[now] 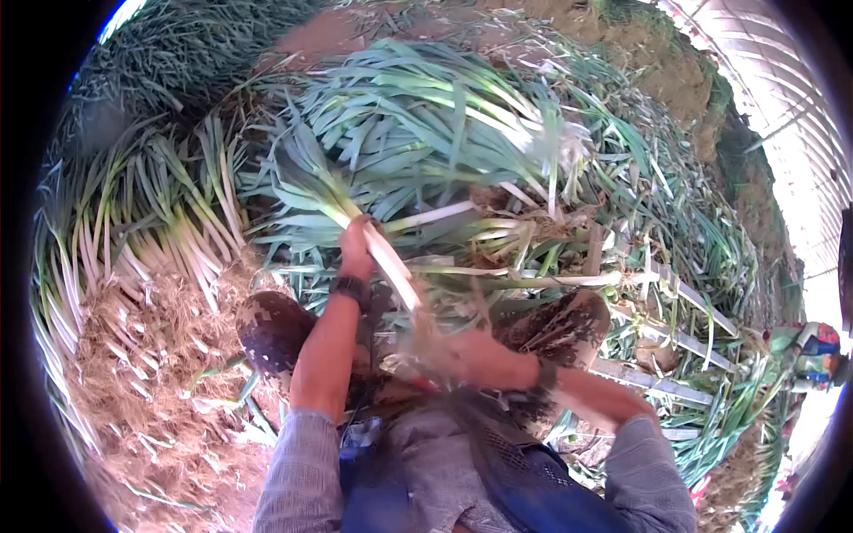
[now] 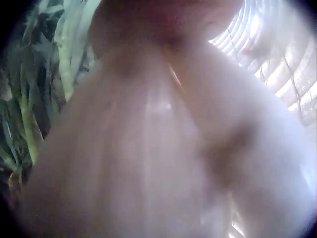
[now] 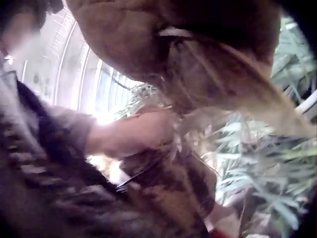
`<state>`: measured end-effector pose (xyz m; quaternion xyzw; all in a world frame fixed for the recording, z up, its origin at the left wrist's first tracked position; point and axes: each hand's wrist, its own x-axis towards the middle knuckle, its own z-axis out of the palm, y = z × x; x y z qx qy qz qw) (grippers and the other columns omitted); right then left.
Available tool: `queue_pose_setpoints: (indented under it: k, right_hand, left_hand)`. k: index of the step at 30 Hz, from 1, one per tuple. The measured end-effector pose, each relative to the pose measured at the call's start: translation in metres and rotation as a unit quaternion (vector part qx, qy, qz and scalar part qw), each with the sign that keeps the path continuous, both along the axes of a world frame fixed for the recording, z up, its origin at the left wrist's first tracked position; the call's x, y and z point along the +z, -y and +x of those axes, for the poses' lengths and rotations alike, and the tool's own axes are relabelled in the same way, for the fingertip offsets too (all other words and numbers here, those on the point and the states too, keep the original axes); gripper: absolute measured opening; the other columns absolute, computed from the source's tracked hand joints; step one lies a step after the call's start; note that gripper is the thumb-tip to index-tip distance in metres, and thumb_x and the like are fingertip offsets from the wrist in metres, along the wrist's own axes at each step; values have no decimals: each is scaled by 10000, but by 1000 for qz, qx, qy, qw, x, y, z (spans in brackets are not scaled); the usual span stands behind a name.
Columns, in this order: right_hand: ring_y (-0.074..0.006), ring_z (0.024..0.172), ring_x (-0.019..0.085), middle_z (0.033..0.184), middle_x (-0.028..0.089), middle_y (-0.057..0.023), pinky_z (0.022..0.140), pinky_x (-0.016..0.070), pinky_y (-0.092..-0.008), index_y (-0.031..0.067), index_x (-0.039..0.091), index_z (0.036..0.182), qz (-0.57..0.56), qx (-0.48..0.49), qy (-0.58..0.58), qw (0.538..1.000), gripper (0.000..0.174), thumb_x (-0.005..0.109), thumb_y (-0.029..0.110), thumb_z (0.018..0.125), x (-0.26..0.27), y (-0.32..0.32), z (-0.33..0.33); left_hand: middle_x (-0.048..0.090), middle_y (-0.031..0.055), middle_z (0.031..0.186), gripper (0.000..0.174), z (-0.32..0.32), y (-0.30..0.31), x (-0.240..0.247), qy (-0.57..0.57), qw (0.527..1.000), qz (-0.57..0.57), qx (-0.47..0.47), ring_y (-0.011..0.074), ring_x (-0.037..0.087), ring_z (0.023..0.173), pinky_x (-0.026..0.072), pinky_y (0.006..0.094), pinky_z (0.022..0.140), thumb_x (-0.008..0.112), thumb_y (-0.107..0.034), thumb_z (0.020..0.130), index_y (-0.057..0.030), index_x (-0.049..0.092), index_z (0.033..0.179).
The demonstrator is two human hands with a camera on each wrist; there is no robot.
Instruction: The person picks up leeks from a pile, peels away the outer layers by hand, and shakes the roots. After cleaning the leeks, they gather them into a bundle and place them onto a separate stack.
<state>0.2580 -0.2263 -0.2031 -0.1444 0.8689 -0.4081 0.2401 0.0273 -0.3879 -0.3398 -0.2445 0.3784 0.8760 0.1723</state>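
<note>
My left hand (image 1: 356, 249) grips a leek (image 1: 391, 265) around its pale shaft, below the spread green leaves. The root end of this leek points down toward my lap, blurred by motion. My right hand (image 1: 484, 357) is at that root end, also blurred. In the right wrist view, a thin papery strip of outer skin (image 3: 218, 74) hangs from the curled fingers of this hand. The left wrist view is mostly filled by a blurred pale surface close to the lens.
A large heap of leeks (image 1: 400, 115) lies ahead. More leeks (image 1: 169, 213) stand in a row at left, their tangled roots (image 1: 151, 373) toward me. Wooden slats (image 1: 657, 382) lie at right among stripped leaves. My camouflage-covered knees (image 1: 275, 333) frame the work. Another person (image 1: 804, 351) is at far right.
</note>
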Motion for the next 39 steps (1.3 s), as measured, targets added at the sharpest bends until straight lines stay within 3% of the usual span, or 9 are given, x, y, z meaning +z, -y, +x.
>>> queue_pose_setpoints:
  k: [6, 10, 16, 19, 25, 28, 30, 34, 39]
  right_hand:
    - [-202, 717, 607, 744, 622, -79, 673, 493, -362, 59, 625, 971, 33, 179, 132, 974, 353, 515, 394, 962, 19, -66, 34]
    - [-202, 814, 637, 833, 670, -91, 681, 499, -357, 35, 587, 1080, 29, -124, -49, 991, 407, 551, 413, 935, 13, -58, -26]
    - [-238, 681, 618, 771, 657, -130, 625, 495, -360, -36, 612, 1130, -133, -95, -78, 983, 509, 502, 432, 961, -47, 9, -98]
    - [-240, 578, 577, 674, 627, -148, 567, 469, -367, -45, 652, 1019, -137, -145, 101, 975, 512, 492, 439, 966, -36, 17, -72]
    - [-267, 574, 577, 627, 562, -182, 568, 467, -406, -13, 635, 862, -82, 103, -54, 990, 420, 517, 379, 953, -106, -17, 27]
    - [-251, 662, 601, 688, 576, -160, 620, 477, -412, 12, 618, 820, -24, 316, 81, 945, 380, 550, 370, 929, 12, -47, 19]
    - [-308, 866, 631, 984, 646, -151, 752, 508, -419, 63, 639, 1066, 113, 189, 113, 969, 357, 622, 356, 864, 21, -80, -19]
    - [-388, 897, 597, 896, 621, -181, 703, 479, -493, 51, 593, 924, 236, -47, -90, 967, 178, 617, 166, 790, -49, -124, -119]
    - [-383, 955, 584, 936, 622, -173, 738, 491, -477, 45, 597, 958, 258, -52, -303, 916, 198, 579, 114, 773, -164, -122, -221]
  left_hand:
    - [550, 67, 738, 231, 2, 22, 5, -36, 993, 100, -55, 206, 540, 623, 484, 379, 613, 507, -238, 876, -19, 522, 946]
    - [543, 59, 798, 268, 8, 16, 13, -66, 986, 144, -60, 199, 546, 696, 495, 388, 649, 493, -255, 886, -16, 500, 1008]
    - [598, 88, 878, 347, 39, 10, 57, -100, 968, 183, -137, 264, 576, 722, 521, 398, 682, 554, -302, 885, -2, 527, 1058]
    - [621, 90, 927, 385, 32, 25, 64, -159, 967, 177, -92, 296, 630, 739, 552, 417, 647, 586, -329, 886, -27, 511, 1113]
    - [559, 93, 796, 214, -4, 61, 7, -76, 982, 174, -13, 221, 554, 652, 515, 387, 603, 567, -211, 893, -35, 516, 1003]
    - [556, 78, 754, 198, -19, 69, 1, -32, 996, 59, 53, 222, 554, 639, 522, 402, 626, 567, -227, 903, -51, 523, 984]
    - [553, 80, 724, 167, -17, 64, -15, -33, 996, 69, 54, 229, 560, 638, 526, 409, 625, 559, -214, 913, -54, 527, 949]
    - [569, 110, 726, 168, 23, 28, -11, 7, 999, 13, 47, 241, 588, 598, 529, 410, 511, 603, -163, 881, -9, 556, 928]
    - [552, 107, 672, 184, 39, 17, 40, -48, 997, -53, -13, 235, 571, 533, 514, 347, 478, 603, -158, 859, 12, 545, 898]
